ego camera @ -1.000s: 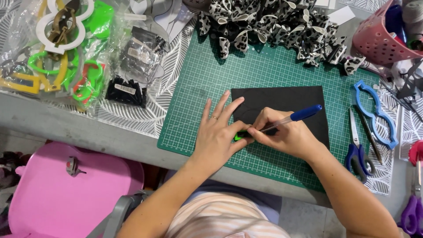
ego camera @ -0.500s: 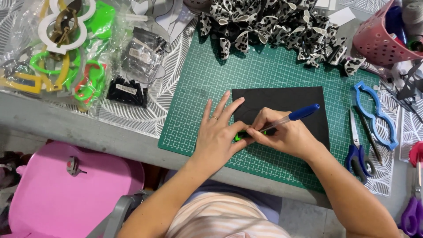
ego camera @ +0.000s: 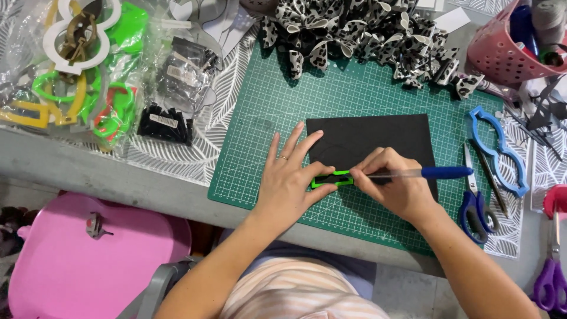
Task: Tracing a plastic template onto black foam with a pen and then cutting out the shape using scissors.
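Observation:
A black sheet point(ego camera: 378, 139) lies on the green cutting mat point(ego camera: 277, 100). My left hand point(ego camera: 289, 180) lies flat on the sheet's left part, fingers spread, its thumb pressing a small green template point(ego camera: 331, 179) against the sheet. My right hand point(ego camera: 396, 186) grips a blue-capped pen point(ego camera: 437, 172), its tip at the template's right edge. The lower part of the sheet is hidden under both hands.
A heap of black-and-white patterned bows point(ego camera: 366, 35) lies at the mat's far edge. Blue-handled scissors point(ego camera: 475, 201) and a blue frame-shaped template point(ego camera: 499, 150) lie to the right, purple scissors point(ego camera: 552, 272) further right. A pink basket point(ego camera: 508, 53) stands at top right. Bagged coloured templates point(ego camera: 77, 77) lie left. A pink seat point(ego camera: 88, 260) is below.
Both hands stay almost still on the sheet. The pen tip has shifted very slightly along the green template's edge.

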